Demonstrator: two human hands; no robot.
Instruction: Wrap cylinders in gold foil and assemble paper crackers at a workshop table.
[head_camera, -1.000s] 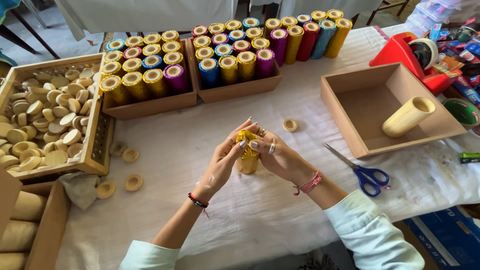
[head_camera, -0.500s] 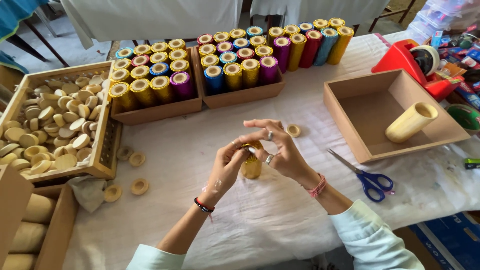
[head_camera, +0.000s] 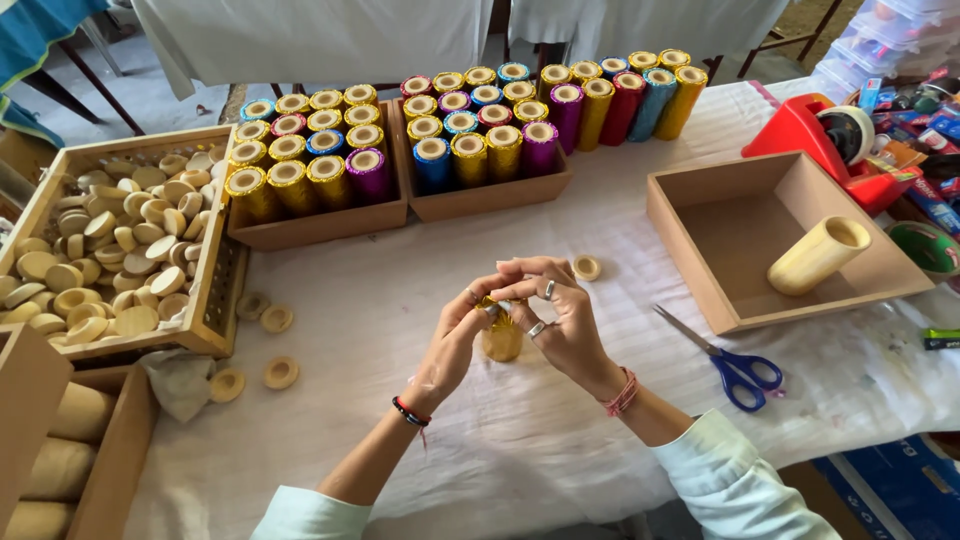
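I hold a gold tube (head_camera: 501, 338) between both hands over the white cloth (head_camera: 560, 440), just in front of the near edge of the middle tray (head_camera: 490, 200) of foil-wrapped tubes. The tube stands roughly upright, its long axis running down from my fingertips toward the cloth, so its top end lies right under my fingers and its lower half hangs bare below them. My left hand (head_camera: 455, 335) comes in from the left with its fingers curled closed around the tube's upper part; my right hand (head_camera: 560, 315) arches over from the right, its fingers bent and pinched onto the same top end, 2 rings showing. Both hands touch the tube and each other at the tips, so neither is nearer than the other. I cannot tell what the fingertips are doing at the top rim, since they hide it. A small cap (head_camera: 586, 267) lies on the cloth just right of my right hand, between it and the open box (head_camera: 700, 260). Scissors (head_camera: 725, 355) lie right of my right wrist.
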